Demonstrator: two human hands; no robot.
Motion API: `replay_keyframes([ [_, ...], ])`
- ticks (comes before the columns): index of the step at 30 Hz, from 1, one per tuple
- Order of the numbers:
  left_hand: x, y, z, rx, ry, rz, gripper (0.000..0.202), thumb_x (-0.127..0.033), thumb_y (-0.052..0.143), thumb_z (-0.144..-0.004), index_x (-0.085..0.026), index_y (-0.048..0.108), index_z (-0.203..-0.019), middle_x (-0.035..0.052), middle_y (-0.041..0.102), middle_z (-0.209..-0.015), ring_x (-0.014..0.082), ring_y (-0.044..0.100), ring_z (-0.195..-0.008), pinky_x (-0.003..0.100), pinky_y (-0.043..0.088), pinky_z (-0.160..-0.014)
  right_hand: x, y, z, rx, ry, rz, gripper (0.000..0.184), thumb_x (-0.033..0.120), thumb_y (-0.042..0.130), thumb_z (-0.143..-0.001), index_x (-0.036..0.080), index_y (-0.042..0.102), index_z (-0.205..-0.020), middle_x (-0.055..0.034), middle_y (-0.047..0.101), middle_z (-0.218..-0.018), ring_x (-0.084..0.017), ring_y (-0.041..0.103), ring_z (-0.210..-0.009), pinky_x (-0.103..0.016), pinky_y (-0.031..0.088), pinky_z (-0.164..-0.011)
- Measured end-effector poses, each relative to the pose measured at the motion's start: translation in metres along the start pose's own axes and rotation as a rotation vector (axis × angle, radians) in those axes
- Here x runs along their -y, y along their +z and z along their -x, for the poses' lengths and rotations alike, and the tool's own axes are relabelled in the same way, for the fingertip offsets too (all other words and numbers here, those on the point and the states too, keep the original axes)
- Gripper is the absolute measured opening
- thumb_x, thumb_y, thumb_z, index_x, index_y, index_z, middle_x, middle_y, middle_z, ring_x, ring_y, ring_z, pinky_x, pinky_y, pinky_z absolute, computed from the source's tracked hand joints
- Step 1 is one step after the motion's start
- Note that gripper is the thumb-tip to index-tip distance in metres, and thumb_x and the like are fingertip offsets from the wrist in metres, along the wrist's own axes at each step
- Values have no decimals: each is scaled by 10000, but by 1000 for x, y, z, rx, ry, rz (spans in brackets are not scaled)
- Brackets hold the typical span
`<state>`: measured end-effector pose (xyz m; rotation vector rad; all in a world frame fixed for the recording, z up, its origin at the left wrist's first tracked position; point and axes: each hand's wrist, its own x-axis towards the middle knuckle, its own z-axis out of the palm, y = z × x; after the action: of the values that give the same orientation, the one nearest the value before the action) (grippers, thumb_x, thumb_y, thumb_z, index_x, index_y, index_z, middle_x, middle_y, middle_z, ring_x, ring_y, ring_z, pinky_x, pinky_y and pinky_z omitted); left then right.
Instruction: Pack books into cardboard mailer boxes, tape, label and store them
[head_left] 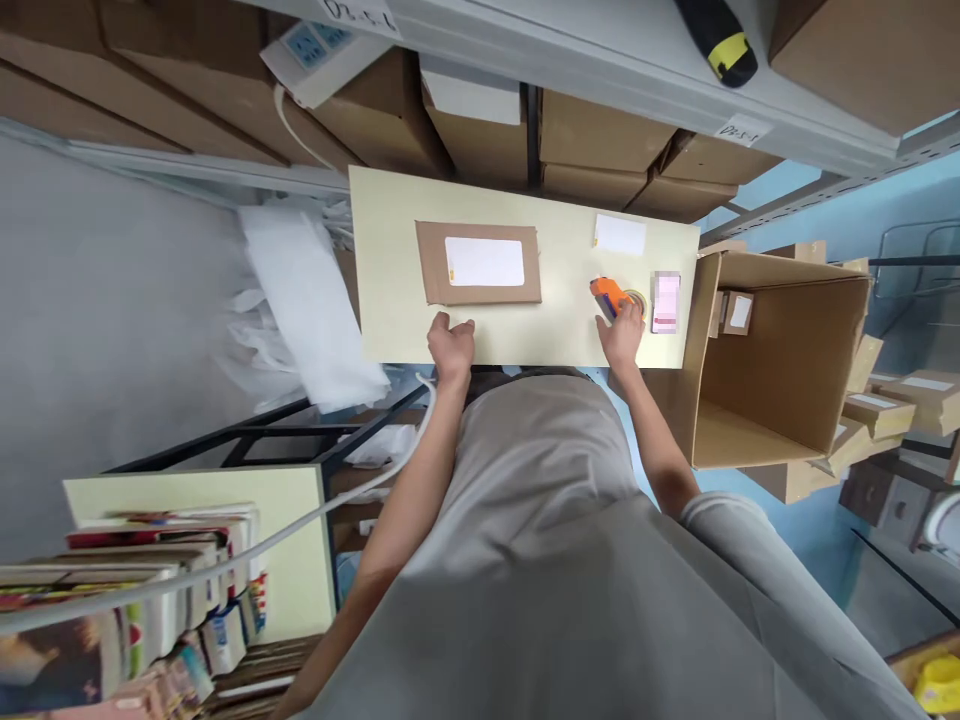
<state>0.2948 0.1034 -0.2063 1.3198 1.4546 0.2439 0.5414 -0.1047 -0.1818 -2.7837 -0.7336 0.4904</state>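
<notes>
A flat brown cardboard parcel (480, 264) with a white label lies on the pale yellow table (390, 300). My left hand (451, 348) rests at the table's near edge just below the parcel, fingers curled, nothing visibly in it. My right hand (624, 330) lies on an orange tape dispenser (611, 295) with a roll of tape, fingers wrapped around its near end. A pink phone-like item (666, 301) sits just right of the dispenser. A white slip (620, 234) lies further back on the table.
An open cardboard box (780, 370) holding a small parcel stands right of the table. Shelves with cartons (600, 140) rise behind. White foam sheets (300, 300) lie to the left, stacked books (127, 600) at lower left. More parcels (900, 400) are piled at far right.
</notes>
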Motion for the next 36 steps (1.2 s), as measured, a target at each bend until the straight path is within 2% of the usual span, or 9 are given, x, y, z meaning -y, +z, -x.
replay_keyframes([
  [2,5,14,10,-95,-74,60,677,-298,845,-855,-124,652,-1480,281,690,-1556,349,720,-1451,443,547,-1251,-18,4,0,8,78,57,573,249,753,-1031,60,581,-1544,-310,663,-1519,-407,627,-1456,-552,470,-1262],
  [5,10,25,16,-105,-116,120,692,-250,808,-892,-113,621,-1545,313,536,-1730,351,677,-1516,431,549,-1258,-31,18,-2,43,96,106,582,250,681,-1054,53,524,-1578,-323,659,-1501,-409,611,-1462,-565,456,-1255],
  [12,2,11,-10,-156,-59,44,548,-164,752,-876,-110,670,-1415,255,669,-1578,307,712,-1440,404,555,-1230,-29,40,-10,30,98,107,564,200,505,-1079,23,482,-1614,-315,705,-1441,-382,643,-1417,-557,428,-1276],
  [15,-1,6,-21,-144,44,46,551,-179,749,-871,-104,659,-1409,235,681,-1541,283,711,-1404,363,579,-1188,-30,39,-13,34,113,57,529,115,413,-1080,21,503,-1592,-295,740,-1383,-354,672,-1398,-535,421,-1291],
  [18,-1,13,-13,-166,53,81,559,-187,759,-869,-107,657,-1412,247,651,-1593,283,729,-1374,372,580,-1192,-30,30,-7,52,111,-102,501,176,447,-1102,12,504,-1572,-290,759,-1324,-366,712,-1327,-542,469,-1258],
  [21,1,32,23,-89,74,180,500,-209,783,-868,-139,702,-1356,225,710,-1549,275,773,-1299,413,583,-1201,-26,17,13,119,61,-455,486,432,551,-1124,104,569,-1482,-236,780,-1283,-358,752,-1208,-543,572,-1155],
  [26,2,65,117,255,248,363,419,-472,886,-862,-181,788,-1147,142,860,-1177,265,829,-1096,425,667,-1059,-3,-3,63,356,-115,-1039,678,804,750,-938,221,672,-1277,-165,799,-1340,-318,740,-1314,-508,564,-1228],
  [30,11,74,172,159,292,408,351,-467,871,-883,-198,790,-1094,101,857,-1092,212,806,-950,370,681,-933,11,-11,96,478,-160,-1101,706,841,810,-863,252,697,-1234,-115,827,-1290,-296,738,-1327,-495,550,-1251],
  [36,38,81,217,-42,297,389,245,-321,824,-913,-206,777,-1124,75,815,-1097,178,770,-928,321,648,-880,1,-15,132,598,-241,-1077,680,818,845,-849,264,689,-1212,-85,832,-1261,-277,761,-1264,-483,565,-1232],
])
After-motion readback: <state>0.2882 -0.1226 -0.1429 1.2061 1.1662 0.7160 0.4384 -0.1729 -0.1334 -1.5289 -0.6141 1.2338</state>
